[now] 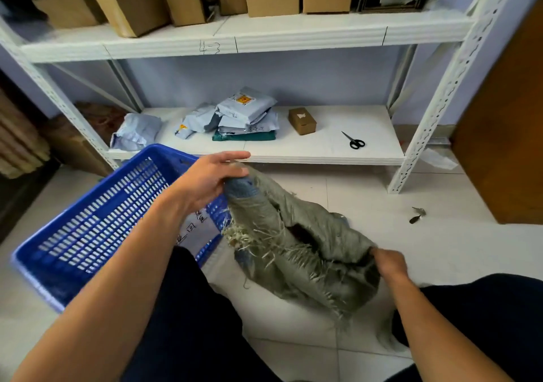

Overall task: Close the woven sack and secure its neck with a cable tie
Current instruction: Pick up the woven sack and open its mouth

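A grey-green woven sack (296, 246) with frayed edges hangs above the floor between my knees, its mouth partly open with a dark gap in the middle. My left hand (211, 176) holds the far upper edge of the sack, thumb and lower fingers pinching it while the index finger points straight out. My right hand (389, 264) grips the near right edge of the mouth. No cable tie shows in the frame.
A blue plastic basket (97, 229) stands on the floor at my left, touching the sack. The white shelf (323, 152) ahead carries grey mail bags (244, 114), a small carton (302, 120) and black scissors (354, 140). Small dark scraps (417, 215) lie on the tiles at right.
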